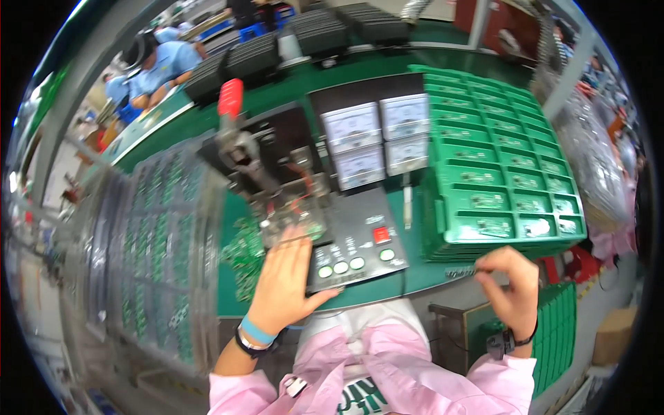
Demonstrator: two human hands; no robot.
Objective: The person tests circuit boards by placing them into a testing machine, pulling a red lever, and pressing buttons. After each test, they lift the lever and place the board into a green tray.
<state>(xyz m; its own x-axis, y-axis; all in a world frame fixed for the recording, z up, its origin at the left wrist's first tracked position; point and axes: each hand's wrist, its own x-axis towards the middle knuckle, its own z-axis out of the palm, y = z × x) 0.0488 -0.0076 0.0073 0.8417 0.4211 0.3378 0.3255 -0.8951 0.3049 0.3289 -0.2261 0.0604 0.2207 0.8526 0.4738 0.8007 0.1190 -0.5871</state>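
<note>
My left hand (pixel 285 277) lies flat with its fingers stretched out, the fingertips at the front of a test fixture (pixel 294 218) with a clear plate and wires. A toggle clamp with a red handle (pixel 230 98) rises above that fixture. Beside my left hand is a heap of small green circuit boards (pixel 243 256). At the table's front edge my right hand (pixel 513 280) is closed in a pinch at the end of a narrow circuit board strip (pixel 459 272). Right of the fixture sits a black control panel (pixel 360 238) with a red switch and several round buttons.
Green compartment trays (pixel 443 207) holding circuit boards are stacked at the right. Clear plastic trays (pixel 200 277) with green boards stand at the left. Four-part screens (pixel 356 149) stand behind the panel. Black racks (pixel 318 34) line the back; a person in blue (pixel 166 66) sits far left.
</note>
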